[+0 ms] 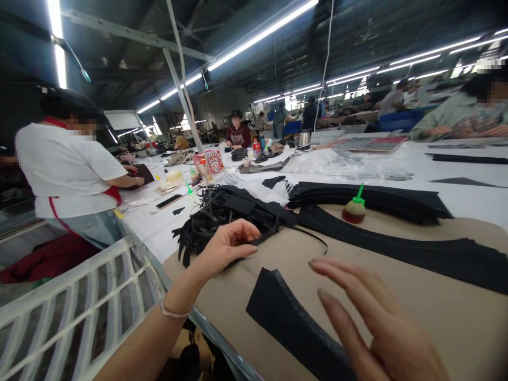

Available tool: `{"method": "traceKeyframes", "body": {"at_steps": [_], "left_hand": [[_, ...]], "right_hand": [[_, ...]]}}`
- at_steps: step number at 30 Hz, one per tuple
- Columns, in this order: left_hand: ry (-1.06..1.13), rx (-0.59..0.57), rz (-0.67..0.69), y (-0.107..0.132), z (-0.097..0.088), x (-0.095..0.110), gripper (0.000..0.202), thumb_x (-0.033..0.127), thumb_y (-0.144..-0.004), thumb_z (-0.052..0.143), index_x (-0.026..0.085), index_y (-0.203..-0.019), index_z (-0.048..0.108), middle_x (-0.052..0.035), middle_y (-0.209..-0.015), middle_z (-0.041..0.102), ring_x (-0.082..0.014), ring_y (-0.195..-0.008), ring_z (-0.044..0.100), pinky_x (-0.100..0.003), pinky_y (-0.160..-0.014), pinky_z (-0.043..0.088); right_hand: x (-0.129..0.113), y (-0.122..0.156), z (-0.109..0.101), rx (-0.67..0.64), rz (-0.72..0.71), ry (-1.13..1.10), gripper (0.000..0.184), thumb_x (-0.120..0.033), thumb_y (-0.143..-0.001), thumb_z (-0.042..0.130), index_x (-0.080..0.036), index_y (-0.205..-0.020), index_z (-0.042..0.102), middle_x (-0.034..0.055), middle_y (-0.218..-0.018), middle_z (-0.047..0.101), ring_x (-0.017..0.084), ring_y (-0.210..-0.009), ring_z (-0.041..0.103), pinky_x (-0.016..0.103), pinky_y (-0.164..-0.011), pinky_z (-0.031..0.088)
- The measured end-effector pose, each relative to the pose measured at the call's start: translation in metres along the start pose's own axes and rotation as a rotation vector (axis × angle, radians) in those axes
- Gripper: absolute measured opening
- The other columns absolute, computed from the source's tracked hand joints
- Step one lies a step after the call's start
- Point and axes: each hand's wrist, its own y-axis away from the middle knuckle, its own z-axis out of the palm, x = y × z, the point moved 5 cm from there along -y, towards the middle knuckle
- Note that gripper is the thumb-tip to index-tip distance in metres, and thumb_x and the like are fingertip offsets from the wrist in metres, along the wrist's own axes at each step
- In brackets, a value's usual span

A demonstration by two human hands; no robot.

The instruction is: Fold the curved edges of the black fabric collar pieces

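My left hand (228, 244) is beside a tangled heap of thin black strips (214, 217), its fingers curved and a gap between thumb and fingertips. One black strip passes behind these fingertips; whether they touch it is unclear. My right hand (381, 317) is open at the lower right, slightly blurred, with thumb and fingers apart. Under it, partly covered, a curved black piece (291, 323) of sheet material lies flat on a beige board (349, 264). This piece has a greyish band along its curved edge.
Stacked black pieces (369, 198) and a longer black stack (400, 238) lie across the board. Between them stands a squeeze bottle (354, 207) with a green nozzle and brown liquid. A white rack (87, 312) is at left. A person (75, 164) in white works across the corner.
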Motion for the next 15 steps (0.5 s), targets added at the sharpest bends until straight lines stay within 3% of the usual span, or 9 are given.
{"method": "traceKeyframes", "body": {"at_steps": [3,5,7,9,11,14,15], "left_hand": [[-0.025,-0.148,-0.014,0.009,0.046,0.003,0.025,0.020,-0.072,0.073,0.016,-0.092,0.059,0.0004,-0.082,0.054,-0.0111,-0.075,0.049,-0.021,-0.069,0.041],[-0.004,-0.196,-0.028,0.012,0.068,0.003,0.025,0.020,-0.073,0.072,0.016,-0.093,0.057,0.0000,-0.082,0.055,-0.0115,-0.075,0.050,-0.023,-0.070,0.042],[0.031,-0.222,-0.054,0.012,0.083,0.001,0.029,0.019,-0.071,0.072,0.016,-0.095,0.055,-0.0005,-0.084,0.057,-0.0120,-0.074,0.052,-0.023,-0.070,0.042],[0.005,-0.252,-0.093,0.011,0.091,0.000,0.033,0.018,-0.069,0.073,0.016,-0.099,0.057,-0.0005,-0.083,0.059,-0.0128,-0.074,0.054,-0.023,-0.068,0.042],[-0.102,-0.281,-0.118,0.011,0.093,-0.001,0.029,0.019,-0.071,0.071,0.016,-0.098,0.064,-0.0005,-0.081,0.062,-0.0137,-0.075,0.056,-0.022,-0.067,0.042],[-0.217,-0.343,-0.118,0.015,0.094,-0.003,0.017,0.024,-0.077,0.066,0.018,-0.092,0.073,-0.0004,-0.078,0.067,-0.0140,-0.072,0.057,-0.021,-0.066,0.041],[-0.220,-0.379,-0.117,0.017,0.096,-0.006,0.018,0.026,-0.077,0.067,0.020,-0.092,0.075,0.0002,-0.077,0.067,-0.0137,-0.070,0.057,-0.021,-0.064,0.041]], "right_hand": [[0.009,-0.016,-0.015,0.192,-0.128,0.387,0.040,-0.027,-0.097,0.038,-0.021,-0.135,0.047,0.0089,-0.136,0.052,0.027,-0.128,0.044,0.051,-0.112,0.027],[0.015,-0.021,-0.007,0.124,-0.188,0.488,0.032,-0.025,-0.097,0.038,-0.019,-0.125,0.054,0.0087,-0.124,0.060,0.024,-0.120,0.052,0.053,-0.114,0.022],[0.026,-0.018,0.002,-0.027,-0.113,0.429,0.027,-0.024,-0.098,0.035,-0.020,-0.102,0.061,0.0056,-0.096,0.068,0.019,-0.093,0.063,0.048,-0.105,0.036],[0.041,-0.008,0.006,-0.162,0.039,0.322,0.032,-0.027,-0.099,0.031,-0.022,-0.083,0.058,0.0012,-0.074,0.064,0.016,-0.067,0.061,0.034,-0.078,0.051],[0.053,0.005,0.003,-0.252,0.160,0.223,0.034,-0.033,-0.099,0.029,-0.024,-0.079,0.055,0.0001,-0.069,0.062,0.016,-0.059,0.060,0.027,-0.056,0.047],[0.063,0.023,-0.009,-0.256,0.189,0.144,0.035,-0.040,-0.098,0.032,-0.028,-0.077,0.058,-0.0003,-0.065,0.063,0.015,-0.056,0.061,0.025,-0.051,0.047],[0.067,0.028,-0.016,-0.201,0.211,0.183,0.034,-0.041,-0.098,0.035,-0.029,-0.076,0.059,-0.0003,-0.064,0.063,0.016,-0.056,0.061,0.025,-0.054,0.049]]}}
